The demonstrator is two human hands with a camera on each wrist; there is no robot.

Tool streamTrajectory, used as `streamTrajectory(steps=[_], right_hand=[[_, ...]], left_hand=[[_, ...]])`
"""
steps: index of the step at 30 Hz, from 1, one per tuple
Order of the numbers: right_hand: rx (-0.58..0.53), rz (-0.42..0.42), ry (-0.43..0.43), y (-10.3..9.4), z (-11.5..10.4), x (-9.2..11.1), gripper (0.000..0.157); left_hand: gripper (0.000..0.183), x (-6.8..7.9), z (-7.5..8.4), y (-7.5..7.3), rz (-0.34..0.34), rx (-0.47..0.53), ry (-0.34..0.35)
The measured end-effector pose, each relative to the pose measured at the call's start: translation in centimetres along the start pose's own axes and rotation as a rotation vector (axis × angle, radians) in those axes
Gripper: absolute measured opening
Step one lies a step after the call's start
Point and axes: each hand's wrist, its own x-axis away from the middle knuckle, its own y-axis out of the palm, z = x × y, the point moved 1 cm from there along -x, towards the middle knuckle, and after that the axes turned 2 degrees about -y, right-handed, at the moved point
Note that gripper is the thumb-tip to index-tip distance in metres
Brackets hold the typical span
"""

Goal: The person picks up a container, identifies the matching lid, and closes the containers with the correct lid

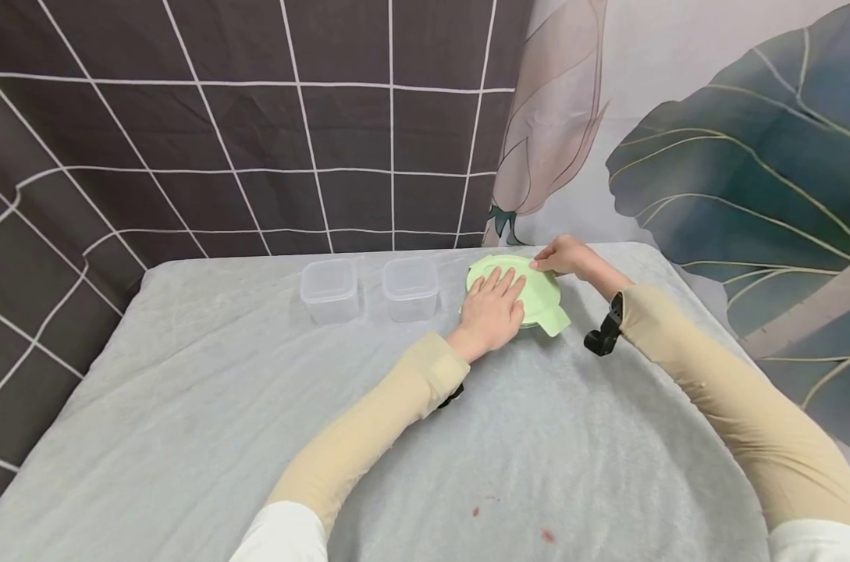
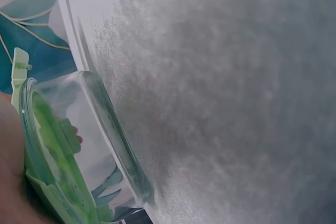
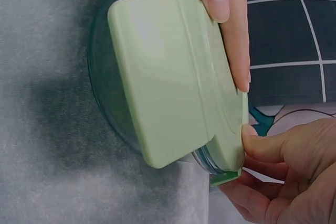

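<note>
A round glass food container with a light green lid stands at the back right of the table. My left hand lies on top of the lid with its fingers extended. At the back right of the rim, my right hand pinches the lid's edge: the thumb is on top and the fingers curl beneath, by a small flap. A wide latch flap sticks out from the lid, folded outward. In the left wrist view, another flap stands away from the glass. Part of the lid is hidden under my left hand.
Two clear plastic boxes with lids, one on the left and one nearer the container, stand along the back of the table. A grey cloth covers the table. Behind hangs a dark checked curtain.
</note>
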Motion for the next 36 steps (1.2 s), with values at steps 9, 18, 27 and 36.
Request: streamTrajectory(steps=[9, 18, 27, 36], right_hand=[[0.010, 0.060, 0.003, 0.3, 0.7, 0.0, 0.039], [-0.002, 0.077, -0.012, 0.7, 0.8, 0.1, 0.041], [0.010, 0.105, -0.031, 0.6, 0.8, 0.5, 0.038], [0.141, 0.215, -0.097, 0.7, 0.7, 1.0, 0.033]], left_hand=[[0.049, 0.2, 0.2, -0.2, 0.008, 0.020, 0.018], [0.048, 0.2, 0.1, -0.1, 0.021, 0.003, 0.017], [0.048, 0.0, 0.0, 0.0, -0.001, -0.006, 0.016], [0.049, 0.0, -0.7, -0.5, -0.027, -0.023, 0.064]])
